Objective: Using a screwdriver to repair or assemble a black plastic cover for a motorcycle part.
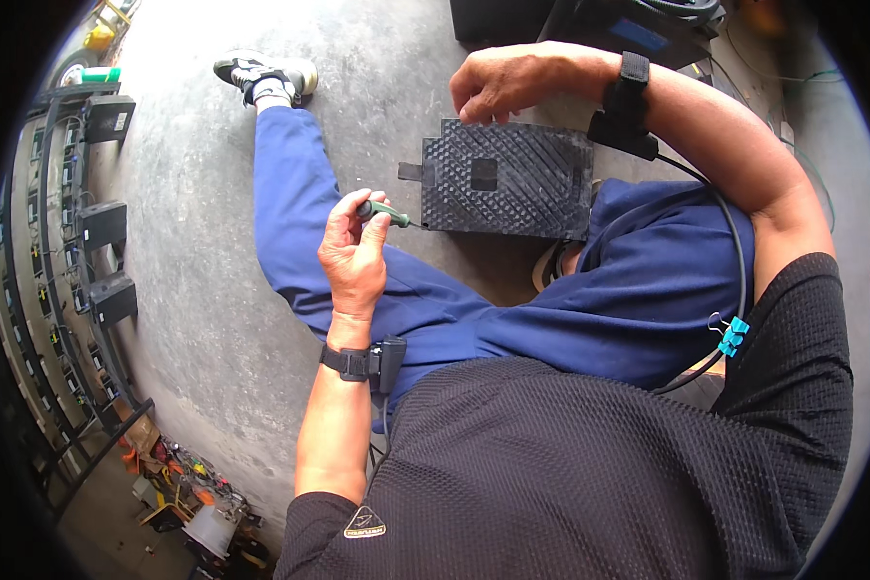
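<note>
My left hand point(354, 253) is closed around a green-and-black screwdriver point(385, 212). The shaft reaches the near left corner of a flat black box point(541, 179) with a ribbed, textured face. That box stands between my legs, and a short dark tab point(410, 171) sticks out of its left side. Over the far edge of the box bends my right hand point(503, 82), its fingers curled down against that edge. The fingertips are partly hidden, as is the box's underside.
A black metal rack point(68, 242) holding several dark boxes runs along the left. Mixed parts and tools point(198, 483) lie in a heap at the lower left. Black cases point(619, 29) stand at the far right. A cable point(739, 232) hangs along my right arm.
</note>
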Demonstrator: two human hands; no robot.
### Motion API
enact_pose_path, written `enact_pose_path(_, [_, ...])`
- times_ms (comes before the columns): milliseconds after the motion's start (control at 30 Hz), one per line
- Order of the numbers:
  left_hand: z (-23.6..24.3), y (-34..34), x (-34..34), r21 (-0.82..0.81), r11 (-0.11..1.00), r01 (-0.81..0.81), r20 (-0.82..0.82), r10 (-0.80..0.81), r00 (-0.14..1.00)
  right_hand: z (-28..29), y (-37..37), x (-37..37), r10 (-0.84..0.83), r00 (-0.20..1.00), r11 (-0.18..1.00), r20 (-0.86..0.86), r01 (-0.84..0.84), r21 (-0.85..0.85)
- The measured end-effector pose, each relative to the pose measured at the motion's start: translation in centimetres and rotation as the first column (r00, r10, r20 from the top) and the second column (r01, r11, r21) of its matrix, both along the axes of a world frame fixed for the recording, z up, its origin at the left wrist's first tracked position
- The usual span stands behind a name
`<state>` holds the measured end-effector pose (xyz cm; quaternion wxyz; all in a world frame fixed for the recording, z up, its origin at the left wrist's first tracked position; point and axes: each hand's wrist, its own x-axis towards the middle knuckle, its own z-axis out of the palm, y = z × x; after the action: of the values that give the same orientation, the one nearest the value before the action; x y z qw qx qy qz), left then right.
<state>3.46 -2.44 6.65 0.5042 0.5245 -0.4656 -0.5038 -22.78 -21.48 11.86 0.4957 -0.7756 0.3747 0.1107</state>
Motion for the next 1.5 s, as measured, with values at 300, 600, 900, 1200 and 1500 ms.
enact_pose_path(300, [-1.0,0.3,0.1,-0.017,1.000,0.016,0.008,-0.016,1.000,-0.5,-0.1,0.1,0.007,1.000,1.000,0.004,-0.007,-0.007])
enact_pose_path(600, [-0.5,1.5,-0.7,-0.244,0.878,0.411,0.619,-0.185,0.763,-0.4,-0.1,0.1,-0.001,1.000,1.000,-0.003,0.001,-0.007])
enact_pose_path(900, [-0.3,1.5,-1.1,-0.179,0.896,0.407,0.771,-0.130,0.624,-0.6,0.0,0.3,0.000,0.999,1.000,-0.033,0.000,-0.005])
enact_pose_path(1200, [-0.1,1.3,-1.4,-0.127,0.903,0.411,0.821,-0.137,0.554,-0.6,-0.1,-0.2,-0.005,1.000,1.000,0.011,0.005,-0.001])
enact_pose_path(1500, [-0.2,1.7,-0.9,-0.212,0.825,0.525,0.823,-0.138,0.550,-0.5,0.0,0.0,-0.008,1.000,1.000,0.018,0.008,-0.020])
